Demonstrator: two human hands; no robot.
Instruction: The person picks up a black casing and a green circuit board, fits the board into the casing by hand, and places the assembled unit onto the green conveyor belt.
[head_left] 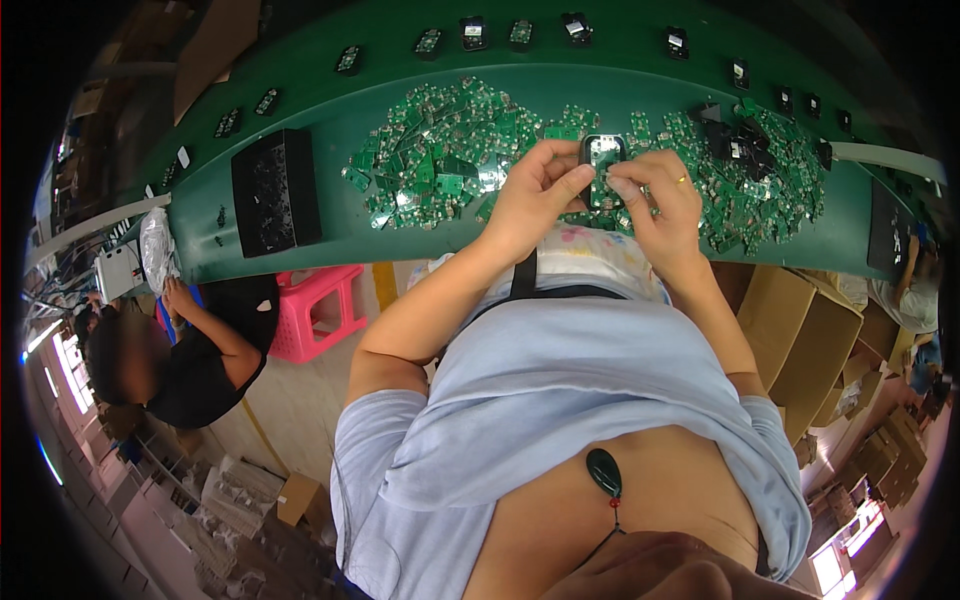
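Over the near edge of the green table, my left hand [540, 200] grips a small black plastic case [588, 143] between thumb and fingers. A green circuit board [605, 152] with shiny components lies within its rim. My right hand [660, 200], which wears a ring, has thumb and fingertips pinched at the board's lower right side; the exact contact is partly hidden by the fingers. Loose circuit boards [430, 155] form a wide heap to the left of my hands. Another heap of boards [770, 200] lies to the right, with several black cases [735, 148] on it.
A black box [275, 195] with small black parts stands left on the table [340, 100]. Filled cases [473, 35] sit spaced along the green far strip. A pink stool [315, 310] and a seated co-worker [190, 360] are at left; cardboard boxes [800, 325] stand at right.
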